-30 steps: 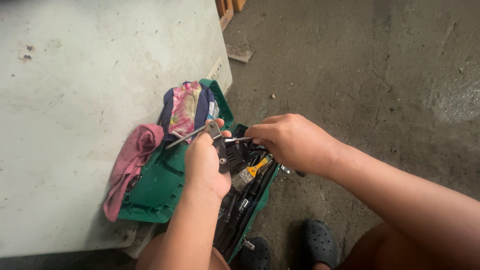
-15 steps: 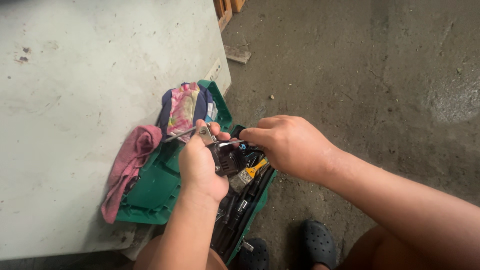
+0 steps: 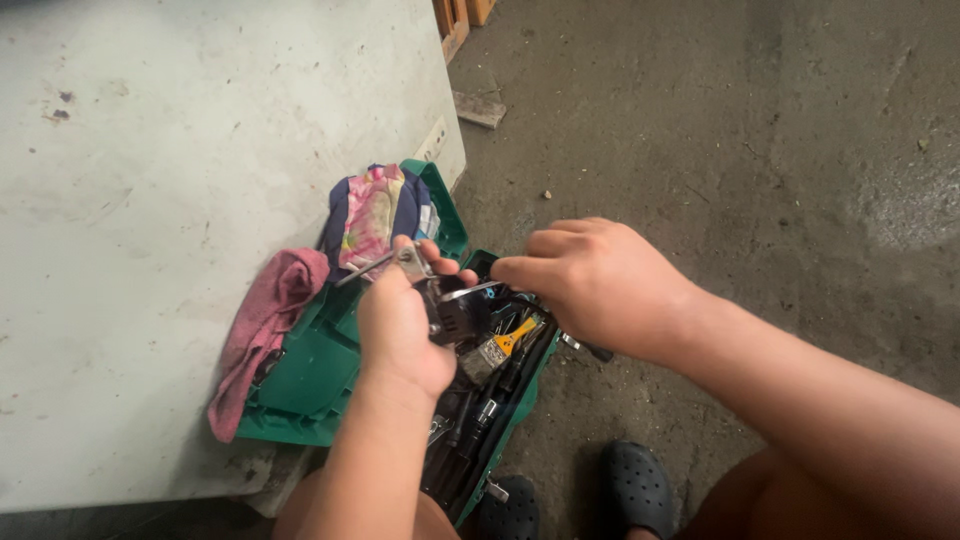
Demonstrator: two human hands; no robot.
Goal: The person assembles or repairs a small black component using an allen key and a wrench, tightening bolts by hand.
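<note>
My left hand [image 3: 400, 325] grips a small black block-shaped part [image 3: 458, 315] with a metal bracket [image 3: 411, 262] and a thin metal rod sticking out to the left. My right hand [image 3: 595, 285] pinches a slim metal tool [image 3: 470, 292] whose tip touches the black part. Both hands hover over an open green tool case [image 3: 310, 375] on the floor, its tray holding sockets, dark tools and a small brush with a yellow handle [image 3: 500, 345].
A pink cloth [image 3: 262, 325] and a patterned multicoloured cloth [image 3: 372, 215] lie on the case lid against a pale grey slab [image 3: 180, 200]. Black clogs [image 3: 635, 490] on my feet stand on the concrete floor [image 3: 720, 130]. Wood pieces [image 3: 478, 108] lie farther off.
My hands shifted slightly while working the metal tool against the black part; the right hand's fingers moved a little to the right. The case and cloths stayed put.
</note>
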